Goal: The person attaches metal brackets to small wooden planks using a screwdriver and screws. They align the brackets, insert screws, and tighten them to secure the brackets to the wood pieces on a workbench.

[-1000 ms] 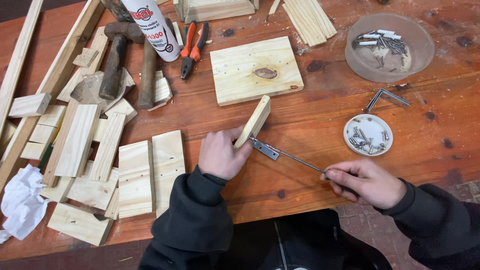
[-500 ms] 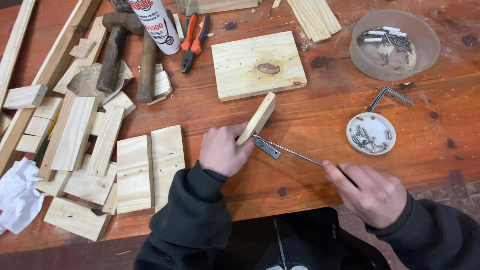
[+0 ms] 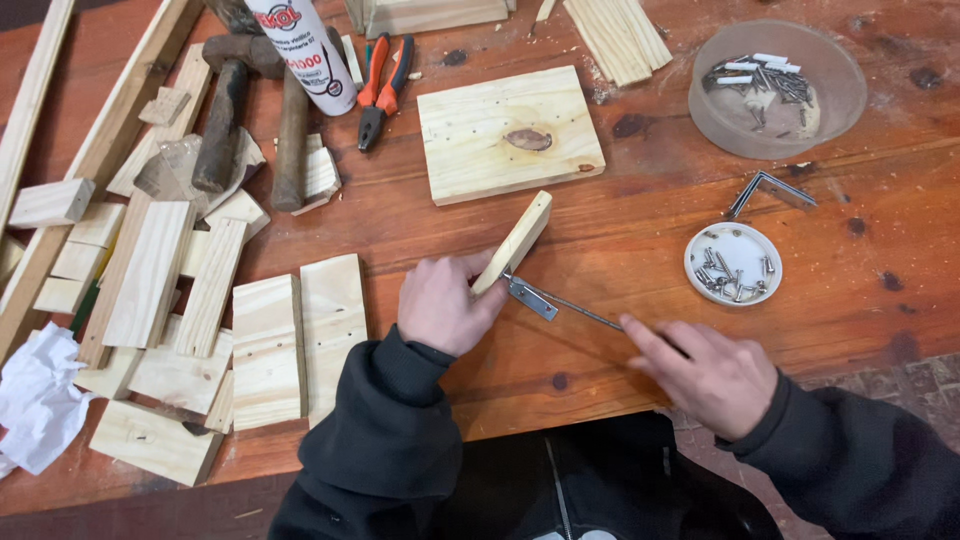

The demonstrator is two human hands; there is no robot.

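- Screwdriver (image 3: pixel 585 309): thin metal shaft; handle hidden inside right hand (image 3: pixel 712 372), grip wrapped tight around it.
- Wood strip (image 3: pixel 514 241): pale, flat, tilted on edge mid-surface; left hand (image 3: pixel 445 303) grip pinching its lower end.
- Metal bracket (image 3: pixel 529 296): small, grey, at strip's base; screw too small to make out.
- Surface (image 3: pixel 650 230): reddish varnished planks.

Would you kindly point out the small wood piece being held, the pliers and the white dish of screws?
small wood piece (image 3: pixel 520 237), head view, middle of its pale face.
pliers (image 3: pixel 383 88), head view, on the orange handles.
white dish of screws (image 3: pixel 745 243), head view, bare upper part of the dish.
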